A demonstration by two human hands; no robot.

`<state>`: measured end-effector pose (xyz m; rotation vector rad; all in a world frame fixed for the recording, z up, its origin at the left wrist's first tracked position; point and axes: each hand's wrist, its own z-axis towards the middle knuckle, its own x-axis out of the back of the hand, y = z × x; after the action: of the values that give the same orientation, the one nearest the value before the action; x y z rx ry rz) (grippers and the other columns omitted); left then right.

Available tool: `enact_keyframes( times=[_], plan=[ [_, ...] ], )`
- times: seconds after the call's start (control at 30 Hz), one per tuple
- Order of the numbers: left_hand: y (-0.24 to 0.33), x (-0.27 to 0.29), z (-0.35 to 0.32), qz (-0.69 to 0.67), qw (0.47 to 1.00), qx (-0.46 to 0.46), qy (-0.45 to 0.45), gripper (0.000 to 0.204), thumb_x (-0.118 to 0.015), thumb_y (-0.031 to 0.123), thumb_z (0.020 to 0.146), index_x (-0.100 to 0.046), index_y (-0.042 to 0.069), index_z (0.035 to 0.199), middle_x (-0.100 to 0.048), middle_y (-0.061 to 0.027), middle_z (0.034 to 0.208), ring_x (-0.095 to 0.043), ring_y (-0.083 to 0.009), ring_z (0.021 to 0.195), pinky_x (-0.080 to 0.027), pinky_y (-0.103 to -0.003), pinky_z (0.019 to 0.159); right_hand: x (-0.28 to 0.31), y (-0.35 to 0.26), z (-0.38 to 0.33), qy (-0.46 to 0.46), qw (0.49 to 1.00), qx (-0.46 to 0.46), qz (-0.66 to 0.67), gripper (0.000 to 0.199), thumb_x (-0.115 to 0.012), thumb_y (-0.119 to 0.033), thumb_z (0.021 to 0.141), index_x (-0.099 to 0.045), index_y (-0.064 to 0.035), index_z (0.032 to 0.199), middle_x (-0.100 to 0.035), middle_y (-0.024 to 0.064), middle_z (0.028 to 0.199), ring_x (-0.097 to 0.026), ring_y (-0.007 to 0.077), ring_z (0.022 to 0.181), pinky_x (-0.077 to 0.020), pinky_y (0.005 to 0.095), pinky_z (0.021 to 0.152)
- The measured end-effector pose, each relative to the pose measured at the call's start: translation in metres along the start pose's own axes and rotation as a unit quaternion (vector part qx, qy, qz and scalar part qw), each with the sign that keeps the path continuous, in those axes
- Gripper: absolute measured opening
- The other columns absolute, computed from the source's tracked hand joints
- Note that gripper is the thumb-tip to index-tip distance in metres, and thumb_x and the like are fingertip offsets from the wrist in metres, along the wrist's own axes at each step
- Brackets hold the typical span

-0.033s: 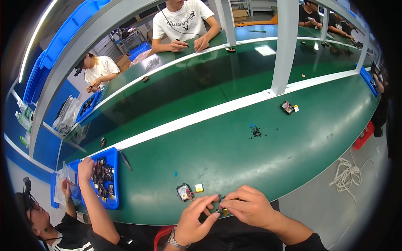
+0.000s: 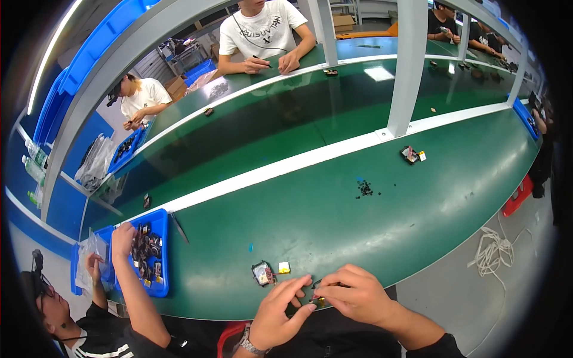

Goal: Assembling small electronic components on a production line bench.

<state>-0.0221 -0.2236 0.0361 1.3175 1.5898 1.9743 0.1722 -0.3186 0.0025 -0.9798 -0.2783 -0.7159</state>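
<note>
Close to the table's near edge, my left hand, with a metal watch at the wrist, curls its thumb and fingers around a small dark electronic part with red wire and a yellow piece. From the other side my right hand pinches the same part between thumb and fingertips. Fingers cover much of it. Just beyond my left hand lies an open black housing with a pale inside, its wires running to a small white-and-yellow battery pack.
At left, a co-worker's hand reaches into a blue bin of dark parts. Tweezers lie beside it. Small black pieces and another wired housing sit farther off. A white divider and grey post bound the table.
</note>
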Motion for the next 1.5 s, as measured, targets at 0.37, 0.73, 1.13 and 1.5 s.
enact_keyframes(
  times=[0.37,0.73,1.13,1.5],
  plan=[
    [0.004,0.002,0.018,0.029,0.996,-0.034,-0.072,0.055,-0.067,0.003,0.089,-0.056,0.006,0.143,-0.064,-0.0099,0.116,-0.062,-0.0210,0.086,-0.052,-0.034,0.073,0.015,0.006,-0.001,-0.107,0.993,-0.019,0.040,0.028,-0.078,-0.002,0.077,-0.076,-0.0149,0.102,-0.064,-0.0010,0.096,-0.060,0.0221,0.086,-0.0528,0.0344,0.075],
    [0.019,-0.004,0.046,0.206,0.970,-0.047,-0.118,0.045,-0.066,0.013,0.086,-0.064,0.011,0.130,-0.063,-0.0086,0.093,-0.064,-0.0295,0.080,-0.051,-0.041,0.069,0.011,-0.013,-0.020,0.006,0.999,-0.034,-0.039,0.026,-0.081,-0.003,0.078,-0.075,-0.0101,0.102,-0.068,0.0030,0.105,-0.063,0.0247,0.093,-0.0539,0.0347,0.080],
    [-0.009,-0.007,0.009,-0.309,0.944,0.114,-0.021,0.037,-0.059,-0.006,0.095,-0.051,-0.002,0.132,-0.069,-0.0081,0.105,-0.070,-0.0134,0.091,-0.057,-0.025,0.077,0.009,-0.022,-0.017,0.004,0.999,0.001,-0.051,0.033,-0.074,0.004,0.073,-0.077,-0.0122,0.102,-0.066,0.0035,0.101,-0.062,0.0217,0.087,-0.0541,0.0343,0.076],
    [0.002,0.024,-0.006,-0.142,0.985,0.097,-0.004,0.030,-0.067,-0.002,0.093,-0.067,-0.002,0.124,-0.072,-0.0089,0.102,-0.069,-0.0121,0.094,-0.057,-0.026,0.079,-0.008,-0.033,-0.001,-0.051,0.991,0.117,-0.046,0.025,-0.080,-0.010,0.078,-0.074,-0.0110,0.103,-0.066,0.0021,0.109,-0.064,0.0218,0.094,-0.0514,0.0338,0.077]
  ],
)
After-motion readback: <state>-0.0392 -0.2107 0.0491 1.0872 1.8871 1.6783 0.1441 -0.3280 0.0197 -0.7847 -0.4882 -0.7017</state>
